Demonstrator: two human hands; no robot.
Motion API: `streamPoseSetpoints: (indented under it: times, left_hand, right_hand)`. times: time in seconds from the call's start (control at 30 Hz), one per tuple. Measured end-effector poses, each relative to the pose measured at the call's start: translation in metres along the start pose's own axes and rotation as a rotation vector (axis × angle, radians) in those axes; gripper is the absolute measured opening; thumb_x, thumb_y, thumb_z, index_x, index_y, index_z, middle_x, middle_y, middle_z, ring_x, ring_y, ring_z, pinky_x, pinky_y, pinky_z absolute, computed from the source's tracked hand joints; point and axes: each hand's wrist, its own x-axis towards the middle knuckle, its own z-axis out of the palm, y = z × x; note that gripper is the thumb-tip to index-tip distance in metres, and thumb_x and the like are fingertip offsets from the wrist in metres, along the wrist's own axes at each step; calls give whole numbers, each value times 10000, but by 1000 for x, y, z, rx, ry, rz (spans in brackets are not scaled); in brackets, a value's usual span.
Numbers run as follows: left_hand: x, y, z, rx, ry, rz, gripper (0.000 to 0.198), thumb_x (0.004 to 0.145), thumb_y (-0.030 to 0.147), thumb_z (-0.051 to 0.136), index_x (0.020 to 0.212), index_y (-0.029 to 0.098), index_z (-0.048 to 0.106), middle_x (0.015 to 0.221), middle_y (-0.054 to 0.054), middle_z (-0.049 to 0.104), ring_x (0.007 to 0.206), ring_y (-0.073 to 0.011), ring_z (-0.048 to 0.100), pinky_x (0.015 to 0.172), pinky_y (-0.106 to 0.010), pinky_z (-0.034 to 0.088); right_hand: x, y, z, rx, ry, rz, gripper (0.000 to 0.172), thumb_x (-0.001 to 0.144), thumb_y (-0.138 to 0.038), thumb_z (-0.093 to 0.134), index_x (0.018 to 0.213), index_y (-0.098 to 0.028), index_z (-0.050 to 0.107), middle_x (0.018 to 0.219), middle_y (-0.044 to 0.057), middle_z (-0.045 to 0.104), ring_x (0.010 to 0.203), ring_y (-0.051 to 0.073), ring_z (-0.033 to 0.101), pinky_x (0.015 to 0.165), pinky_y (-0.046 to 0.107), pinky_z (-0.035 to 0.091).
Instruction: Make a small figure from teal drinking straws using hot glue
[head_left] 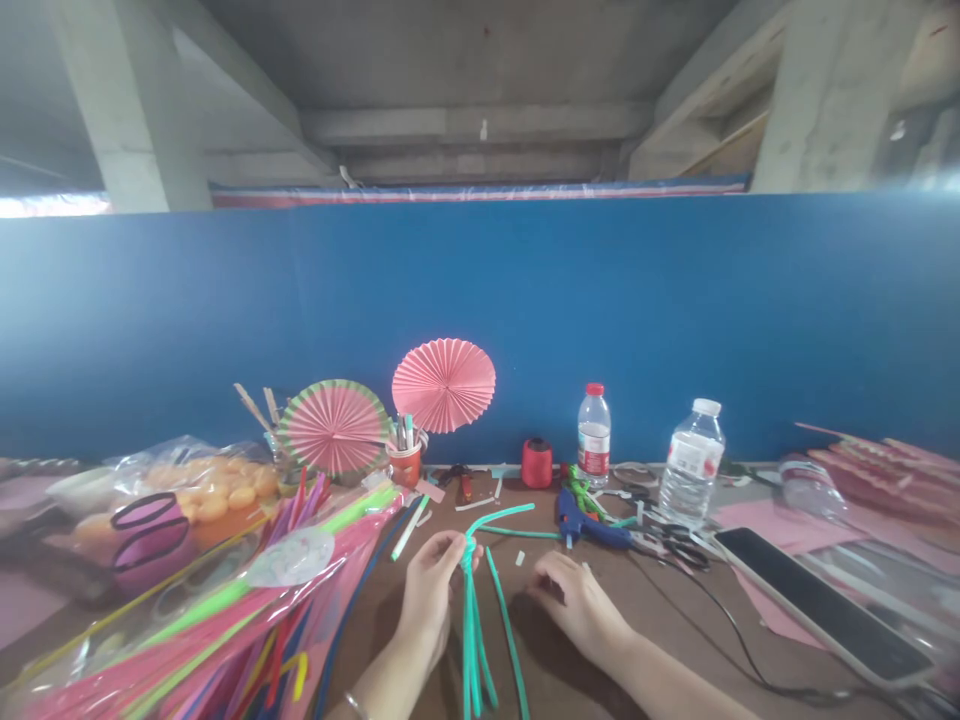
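Head view: your left hand (433, 582) has its fingers (450, 548) closed narrow, pinching the green strands (471, 620) at their tied top end. From that pinch the bundle runs down the desk (660, 610) toward you, its long axis almost straight along your line of sight, the free ends fanned a little near your wrist. One tail of the bundle curls up and away to the right, toward the glue gun (586, 522).

Your right hand (579, 602) is apart from the bundle, to its right, palm down with the fingers curled onto the desk; you cannot tell whether they grip anything. Between your two hands lies a loose strand (507, 625), parallel to the bundle and nearer your right hand. So the left hand has the bundle, and the right is close but not touching it.

Left of you, a clear bag of coloured sticks (225, 600) overlaps the desk edge. Further back stand two pink paper fans (444, 385), a cup of pens (405, 464), a red spool (536, 463) and two water bottles (594, 436). Scissors (675, 546) and a dark phone (821, 603) lie to the right. A blue partition (675, 320) closes the desk off, under concrete beams.
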Motion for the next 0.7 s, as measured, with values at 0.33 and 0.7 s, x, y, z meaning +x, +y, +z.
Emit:
streamPoseSetpoints:
  times: [0.33,0.7]
  left_hand:
    - [-6,4,3,-17,-76,27,154,657,272,693,698,149,609,643,-7,658,681,-185,652,670,-272,481]
    - [-4,2,2,15,-93,34,156,646,267,701,687,148,610,618,-12,650,669,-197,655,660,-288,483]
  right_hand:
    - [-1,-8,-3,-1,2,72,66,763,-159,504,712,-190,529,736,9,581,711,170,554,651,255,407]
    - [2,-10,-3,3,8,86,66,731,-157,535,670,-182,530,725,7,590,727,171,558,659,244,390]
